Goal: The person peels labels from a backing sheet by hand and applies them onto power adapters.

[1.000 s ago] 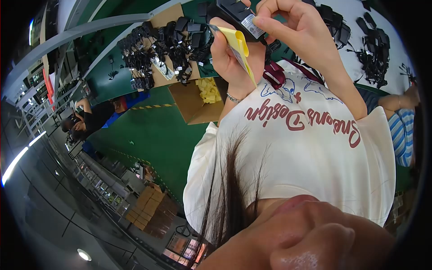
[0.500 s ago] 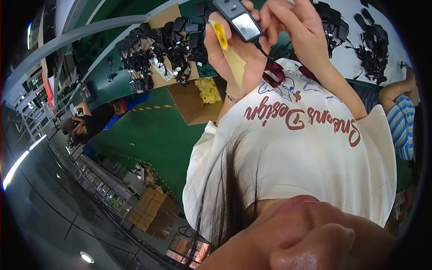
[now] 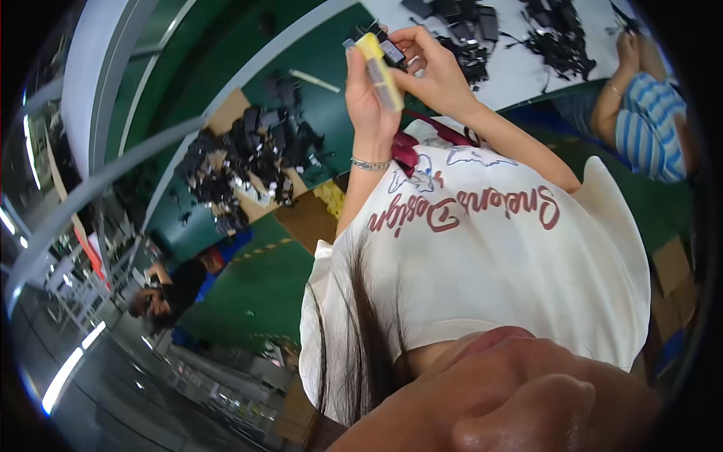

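1 black adapter (image 3: 392, 52), pale label showing, sits partly behind 1 tilted yellow strip (image 3: 381, 74).

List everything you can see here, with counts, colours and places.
Power adapter: one, black, between the hands
Label sheet: one, yellow, at the left palm
Adapter pile: uncountable, black, on cardboard
Bunched adapters: uncountable, black, white tabletop
Pale strip: one, green tabletop
Box: one, brown, yellow pieces inside
Co-workers: two, black top far left, blue-white stripes right
Shirt: one, white, worn
Left hand: one, braceleted
Right hand: one, at adapter
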The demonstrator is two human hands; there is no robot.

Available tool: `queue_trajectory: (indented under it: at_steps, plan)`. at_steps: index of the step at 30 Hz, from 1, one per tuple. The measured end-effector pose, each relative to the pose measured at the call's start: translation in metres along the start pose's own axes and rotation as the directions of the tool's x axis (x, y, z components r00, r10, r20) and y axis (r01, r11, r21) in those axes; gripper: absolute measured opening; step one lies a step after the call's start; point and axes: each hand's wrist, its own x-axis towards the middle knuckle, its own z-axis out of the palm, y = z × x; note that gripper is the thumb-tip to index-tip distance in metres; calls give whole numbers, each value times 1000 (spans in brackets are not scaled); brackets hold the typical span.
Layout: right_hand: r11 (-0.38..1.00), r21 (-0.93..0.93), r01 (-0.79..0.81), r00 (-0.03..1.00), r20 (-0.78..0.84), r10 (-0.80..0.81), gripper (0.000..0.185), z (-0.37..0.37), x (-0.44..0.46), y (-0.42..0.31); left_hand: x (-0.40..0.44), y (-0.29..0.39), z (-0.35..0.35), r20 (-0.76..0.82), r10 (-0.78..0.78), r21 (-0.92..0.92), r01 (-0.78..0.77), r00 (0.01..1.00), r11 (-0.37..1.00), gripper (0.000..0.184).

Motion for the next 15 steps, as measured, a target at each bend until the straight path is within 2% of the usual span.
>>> queue_trajectory:
  at_steps: [1,2,4,6,8,10,12,13,15]
  plan:
    - [990,91,-107,993,-47,112,43,-9,2,36,6,-11,-9,-35,-68,52,70,997,996,30]
    - [961,189,-202,973,-75,219,45,-21,7,67,13,-20,-22,-40,-56,178,62,998,982,28]
    - [931,173,-323,904,-235,357,45,-57,11,105,23,-31,-37,-49,-2,419,22,999,908,25]
    - [940,232,-248,850,-413,327,44,-94,12,142,23,-28,-30,-38,-12,433,28,999,901,23]
    - [940,195,-281,781,-522,342,47,-129,15,176,13,-20,-25,-55,-29,471,52,998,881,20]
    - [948,203,-244,764,-562,317,49,-155,26,216,12,-16,-18,-45,-2,500,24,999,866,18]
    - [953,214,-214,746,-594,301,52,-153,30,226,7,-9,-12,-23,29,556,-11,999,831,16]
    - [955,-3,-296,746,-626,229,50,-151,34,224,5,-7,-11,-30,45,557,-21,999,830,16]
    - [804,-426,-415,767,-638,58,45,-149,46,218,2,-3,-7,-7,121,626,-90,993,775,14]
